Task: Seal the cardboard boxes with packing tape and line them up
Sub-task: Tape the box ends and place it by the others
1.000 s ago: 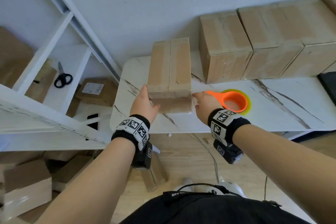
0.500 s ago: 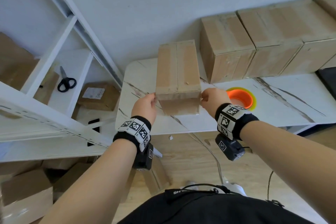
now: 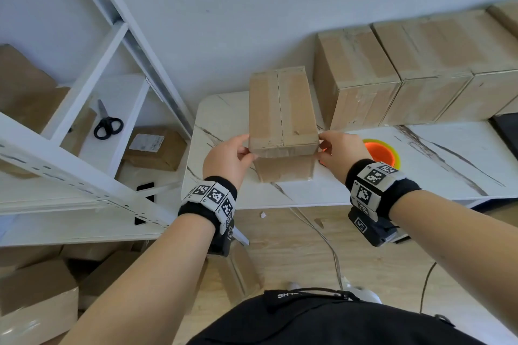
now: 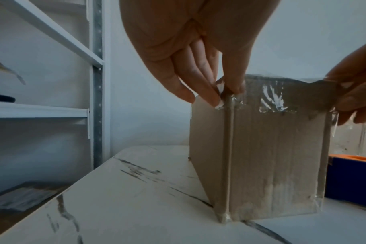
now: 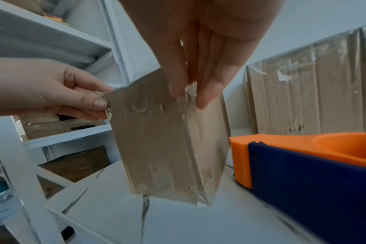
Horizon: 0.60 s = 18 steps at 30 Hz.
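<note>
A tall cardboard box (image 3: 283, 117) stands upright on the white marble-look table (image 3: 437, 165), clear tape running over its top seam and down the near face. My left hand (image 3: 248, 152) pinches the near top left corner, thumb on the front face (image 4: 226, 94). At the near top right corner my right hand (image 3: 321, 145) grips the edge, fingers on the front and thumb on the side (image 5: 190, 97). The orange and blue tape dispenser (image 3: 381, 151) lies on the table just right of the box, and neither hand touches it.
A row of taped cardboard boxes (image 3: 420, 70) lines the wall at the back right. White metal shelving (image 3: 84, 148) stands to the left with scissors (image 3: 108, 123) and parcels on it. More boxes (image 3: 36, 300) lie on the floor, and cables (image 3: 330, 249) trail under the table.
My right hand has left the tape dispenser and come up to the box's near top right corner. My left hand has shifted from the box's side to pinching the top left corner.
</note>
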Each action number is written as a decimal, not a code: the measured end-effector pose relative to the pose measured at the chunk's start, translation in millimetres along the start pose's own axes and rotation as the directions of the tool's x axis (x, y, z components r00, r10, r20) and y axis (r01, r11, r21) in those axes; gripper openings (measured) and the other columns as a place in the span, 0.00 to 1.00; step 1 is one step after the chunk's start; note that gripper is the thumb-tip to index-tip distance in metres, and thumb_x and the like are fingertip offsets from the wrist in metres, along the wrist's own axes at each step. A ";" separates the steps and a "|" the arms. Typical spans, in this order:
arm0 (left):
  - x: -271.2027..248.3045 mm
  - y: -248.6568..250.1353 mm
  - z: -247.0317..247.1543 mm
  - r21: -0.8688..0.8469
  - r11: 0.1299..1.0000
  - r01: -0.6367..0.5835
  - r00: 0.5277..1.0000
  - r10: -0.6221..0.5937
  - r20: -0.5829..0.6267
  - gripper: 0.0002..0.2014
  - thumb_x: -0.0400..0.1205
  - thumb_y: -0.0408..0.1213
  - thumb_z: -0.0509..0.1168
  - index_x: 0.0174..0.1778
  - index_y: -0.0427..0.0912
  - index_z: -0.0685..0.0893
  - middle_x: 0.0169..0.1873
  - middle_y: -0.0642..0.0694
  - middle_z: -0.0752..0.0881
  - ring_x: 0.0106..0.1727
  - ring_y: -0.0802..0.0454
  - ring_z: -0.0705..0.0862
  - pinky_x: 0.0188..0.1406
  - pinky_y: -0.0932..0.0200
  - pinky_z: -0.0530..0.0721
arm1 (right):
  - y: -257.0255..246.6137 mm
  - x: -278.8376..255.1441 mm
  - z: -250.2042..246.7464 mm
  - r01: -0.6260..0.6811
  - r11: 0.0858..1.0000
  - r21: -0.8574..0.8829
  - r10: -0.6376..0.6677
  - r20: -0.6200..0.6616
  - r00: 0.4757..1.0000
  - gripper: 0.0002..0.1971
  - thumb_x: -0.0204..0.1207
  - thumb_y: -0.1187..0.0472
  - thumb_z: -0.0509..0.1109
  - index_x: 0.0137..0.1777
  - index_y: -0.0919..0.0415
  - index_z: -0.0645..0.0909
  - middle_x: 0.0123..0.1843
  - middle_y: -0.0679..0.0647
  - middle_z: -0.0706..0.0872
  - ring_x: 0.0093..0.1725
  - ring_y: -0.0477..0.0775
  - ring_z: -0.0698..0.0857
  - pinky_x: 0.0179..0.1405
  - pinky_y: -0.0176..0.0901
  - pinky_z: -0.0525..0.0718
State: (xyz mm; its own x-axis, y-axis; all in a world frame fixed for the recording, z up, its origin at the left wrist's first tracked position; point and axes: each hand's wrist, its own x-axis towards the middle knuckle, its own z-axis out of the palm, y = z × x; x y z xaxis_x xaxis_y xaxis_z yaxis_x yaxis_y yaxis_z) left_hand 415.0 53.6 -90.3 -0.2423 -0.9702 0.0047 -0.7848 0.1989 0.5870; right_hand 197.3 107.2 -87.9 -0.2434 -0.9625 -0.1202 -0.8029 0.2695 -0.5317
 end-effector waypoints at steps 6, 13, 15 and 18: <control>0.4 6.9 -1.9 0.075 0.997 -0.029 0.999 0.030 -0.017 0.21 0.82 0.40 0.65 0.73 0.48 0.76 0.51 0.51 0.88 0.54 0.51 0.84 0.55 0.59 0.78 | -8.4 1.3 0.0 -0.011 1.000 -0.011 0.011 -0.011 1.000 0.10 0.78 0.64 0.64 0.56 0.62 0.82 0.50 0.58 0.88 0.52 0.61 0.84 0.51 0.47 0.82; 1.4 9.3 -4.0 0.117 0.992 -0.054 0.998 0.055 -0.006 0.21 0.82 0.43 0.65 0.73 0.47 0.76 0.54 0.49 0.88 0.56 0.51 0.84 0.57 0.57 0.79 | -7.0 0.9 -1.5 0.001 0.999 0.050 0.000 -0.022 1.000 0.09 0.79 0.58 0.67 0.53 0.62 0.82 0.47 0.57 0.88 0.47 0.57 0.83 0.48 0.44 0.81; 3.1 8.1 -3.2 0.101 0.994 -0.041 0.999 0.040 0.006 0.22 0.81 0.43 0.66 0.73 0.47 0.76 0.54 0.50 0.88 0.56 0.51 0.84 0.59 0.56 0.80 | -7.6 -0.2 -1.7 -0.003 0.997 0.084 0.005 -0.018 1.000 0.10 0.78 0.58 0.67 0.55 0.62 0.83 0.47 0.56 0.88 0.49 0.58 0.85 0.52 0.46 0.82; 2.8 4.1 -4.6 0.000 1.000 -0.015 0.997 0.015 0.070 0.29 0.77 0.47 0.71 0.74 0.48 0.74 0.54 0.51 0.87 0.54 0.56 0.84 0.60 0.56 0.80 | -5.8 -3.6 -5.9 0.009 0.991 0.135 -0.012 0.025 1.000 0.13 0.76 0.62 0.66 0.60 0.59 0.83 0.48 0.54 0.89 0.51 0.56 0.86 0.54 0.46 0.83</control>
State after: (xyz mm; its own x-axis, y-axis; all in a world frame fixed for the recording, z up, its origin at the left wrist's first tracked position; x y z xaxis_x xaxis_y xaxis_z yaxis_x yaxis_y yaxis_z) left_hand 413.8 51.1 -84.1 -0.2933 -0.9550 -0.0434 -0.7813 0.2133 0.5866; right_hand 199.6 109.3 -79.5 -0.2201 -0.9662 -0.1345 -0.7244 0.2542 -0.6408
